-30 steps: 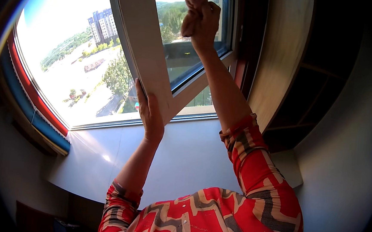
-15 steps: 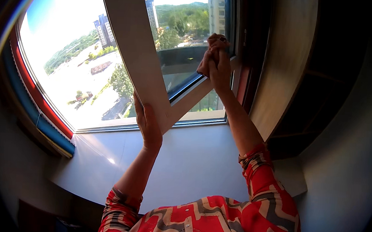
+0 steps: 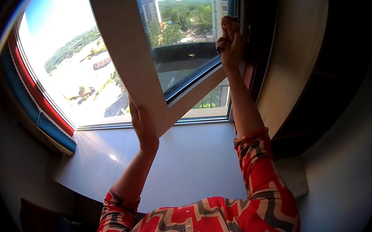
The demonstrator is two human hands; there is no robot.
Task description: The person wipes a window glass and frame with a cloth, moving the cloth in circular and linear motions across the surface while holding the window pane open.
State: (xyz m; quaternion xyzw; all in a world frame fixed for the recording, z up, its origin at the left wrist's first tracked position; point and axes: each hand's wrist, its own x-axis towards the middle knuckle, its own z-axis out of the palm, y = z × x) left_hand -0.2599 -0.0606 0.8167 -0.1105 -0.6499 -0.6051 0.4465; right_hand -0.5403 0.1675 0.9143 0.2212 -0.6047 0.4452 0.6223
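A window sash with a wide pale frame (image 3: 117,46) stands swung inward ahead of me. My left hand (image 3: 144,128) grips the sash's lower left corner, thumb on the near face and the other fingers hidden behind its edge. High on the right, my right hand (image 3: 231,52) is closed round a bunched, brownish-pink cloth (image 3: 229,28). It holds the cloth against the right side of the glass pane (image 3: 181,59), close to the hinge-side frame.
Below the window runs a smooth white sill (image 3: 183,159). A rolled blue and red blind (image 3: 51,128) hangs at the left. To the right stands a pale wooden panel (image 3: 291,58) beside dark shelves. Trees and tall buildings show outside.
My right hand has slid the cloth up and to the right along the pane. The sash has swung slightly to the left, with my left hand still on its corner.
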